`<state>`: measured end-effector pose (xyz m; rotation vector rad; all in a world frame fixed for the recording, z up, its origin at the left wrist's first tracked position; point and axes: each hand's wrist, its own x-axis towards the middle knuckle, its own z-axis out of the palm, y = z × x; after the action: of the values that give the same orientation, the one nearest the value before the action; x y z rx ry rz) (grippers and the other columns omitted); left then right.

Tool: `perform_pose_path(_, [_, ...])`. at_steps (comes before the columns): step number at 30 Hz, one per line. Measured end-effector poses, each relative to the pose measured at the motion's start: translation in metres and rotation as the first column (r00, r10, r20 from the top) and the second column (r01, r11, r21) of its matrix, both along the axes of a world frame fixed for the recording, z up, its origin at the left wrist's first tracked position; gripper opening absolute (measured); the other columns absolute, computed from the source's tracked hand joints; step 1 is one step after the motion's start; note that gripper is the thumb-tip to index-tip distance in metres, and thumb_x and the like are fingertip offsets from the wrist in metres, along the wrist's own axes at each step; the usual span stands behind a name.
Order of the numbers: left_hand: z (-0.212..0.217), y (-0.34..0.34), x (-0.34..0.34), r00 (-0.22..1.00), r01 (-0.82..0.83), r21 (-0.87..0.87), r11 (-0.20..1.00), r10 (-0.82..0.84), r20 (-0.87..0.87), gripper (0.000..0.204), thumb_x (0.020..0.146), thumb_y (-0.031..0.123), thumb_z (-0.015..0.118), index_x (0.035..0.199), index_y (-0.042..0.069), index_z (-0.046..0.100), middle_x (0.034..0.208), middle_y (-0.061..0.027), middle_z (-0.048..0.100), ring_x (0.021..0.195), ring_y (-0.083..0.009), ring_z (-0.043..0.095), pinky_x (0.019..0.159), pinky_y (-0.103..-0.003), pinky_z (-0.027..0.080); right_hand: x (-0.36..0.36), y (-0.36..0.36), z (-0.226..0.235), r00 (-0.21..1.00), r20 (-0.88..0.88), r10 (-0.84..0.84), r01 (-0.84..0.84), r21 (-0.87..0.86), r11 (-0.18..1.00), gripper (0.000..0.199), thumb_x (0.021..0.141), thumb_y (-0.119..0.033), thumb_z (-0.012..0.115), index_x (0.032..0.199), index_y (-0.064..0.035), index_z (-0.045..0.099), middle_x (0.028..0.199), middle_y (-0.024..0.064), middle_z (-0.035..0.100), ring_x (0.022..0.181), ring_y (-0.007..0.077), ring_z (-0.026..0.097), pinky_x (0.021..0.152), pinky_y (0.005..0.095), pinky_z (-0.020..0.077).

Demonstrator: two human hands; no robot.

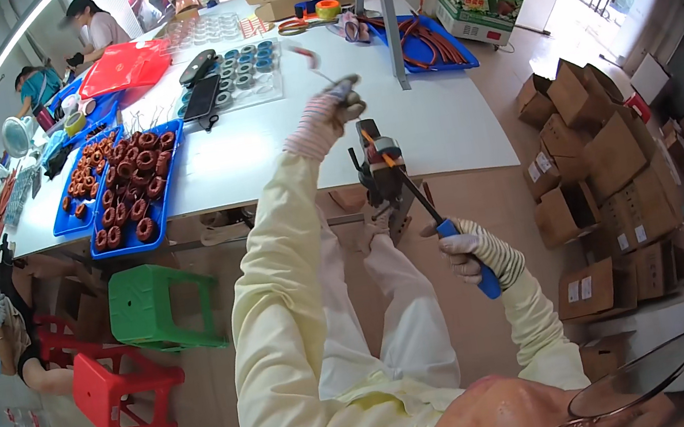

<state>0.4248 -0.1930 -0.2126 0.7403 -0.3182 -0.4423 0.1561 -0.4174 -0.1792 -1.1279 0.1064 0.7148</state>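
Observation:
My left hand (328,114), in a glove with a striped cuff, is raised over the white table near its front edge. Its fingers are closed around something small and greyish, from which a thin piece with a blurred reddish end sticks out. My right hand (478,253), gloved too, grips the blue handle of a long tool (467,258) with a dark shaft. That shaft slants up to a dark bench vise (380,173) at the table edge. An orange rod-like piece (387,158) lies across the vise, between my hands; whether the shaft touches it I cannot tell.
Blue trays (170,232) of reddish-brown coiled rings stand on the table (263,168) at left. A blue tray (468,62) of reddish strips is at back right. Green (146,303) and red stools (123,387) stand left, cardboard boxes (611,162) right. Several co-workers (98,28) are at left.

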Motion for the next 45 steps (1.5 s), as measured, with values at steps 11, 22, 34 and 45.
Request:
perform_pose_path(11, [0.017,-0.006,-0.032,0.811,-0.580,0.806,0.121,0.183,0.556,0.022,0.082,0.016,0.061,0.101,0.006,0.063,0.075,-0.0071,0.064,0.063,-0.0230,0.061,0.053,-0.031,0.048,-0.090,0.036,-0.044,0.941,-0.323,-0.098,0.323,0.782,0.533,0.028,0.092,-0.007,0.041,0.118,0.0024,0.039,0.053,-0.0061,0.028,0.034,-0.0016,0.026,0.027,0.0150,0.0254])
perform_pose_path(22, [-0.008,-0.013,-0.175,-0.005,-0.971,0.140,0.194,-0.600,0.800,0.045,0.082,0.016,0.055,0.125,0.008,0.044,0.117,-0.0096,0.050,0.110,-0.0249,0.048,0.085,-0.033,0.045,-0.220,0.022,-0.040,0.944,0.275,-0.180,0.265,-0.312,0.912,0.042,0.083,-0.014,0.058,0.120,-0.0032,0.041,0.056,-0.0027,0.041,0.036,0.0055,0.036,0.033,0.0228,0.0309])
perform_pose_path(34, [0.032,-0.023,-0.067,0.786,-0.548,0.259,0.795,0.383,0.486,0.036,0.091,0.017,0.048,0.124,0.001,0.049,0.068,-0.0008,0.059,0.068,-0.0063,0.054,0.074,-0.020,0.042,-0.042,0.005,-0.016,0.990,0.127,-0.056,0.089,-0.273,0.958,0.053,0.081,-0.033,0.061,0.122,-0.0030,0.043,0.060,-0.0036,0.037,0.042,0.0035,0.036,0.037,0.0185,0.0343])
perform_pose_path(45, [-0.071,-0.024,-0.001,0.727,-0.684,0.692,0.229,0.296,0.620,0.026,0.088,0.024,0.053,0.100,0.003,0.064,0.082,-0.0094,0.065,0.080,-0.0211,0.058,0.075,-0.032,0.046,-0.075,0.041,-0.040,0.968,-0.207,-0.139,0.237,0.595,0.768,0.028,0.091,-0.018,0.049,0.115,-0.0038,0.045,0.051,-0.0083,0.026,0.032,-0.0015,0.022,0.028,0.0167,0.0214])
